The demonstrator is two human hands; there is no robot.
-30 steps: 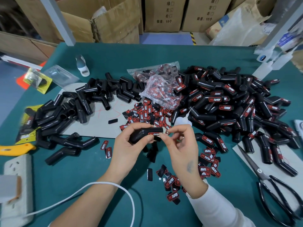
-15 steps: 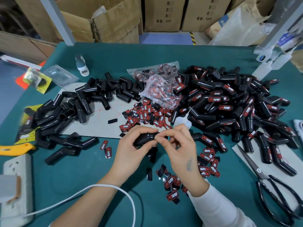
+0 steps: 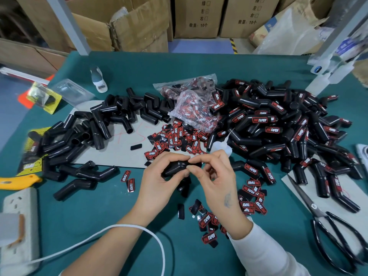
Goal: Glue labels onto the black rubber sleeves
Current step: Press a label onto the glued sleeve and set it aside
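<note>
My left hand grips a black rubber sleeve above the green table. My right hand pinches the sleeve's right end with thumb and forefinger, and the label there is hidden under the fingers. Plain black sleeves lie heaped on the left. Labelled sleeves form a large pile on the right. Loose red and black labels are scattered behind my hands, and more loose labels lie near my right wrist. A white glue bottle stands just behind my right hand.
Black scissors lie at the right front. A power strip with a white cable sits at the left front, beside a yellow knife. A plastic bag of labels lies mid-table. Cardboard boxes stand behind.
My right hand has closed in on the sleeve's right end, and its fingers now cover the label that showed one second ago. Both hands drifted slightly towards each other.
</note>
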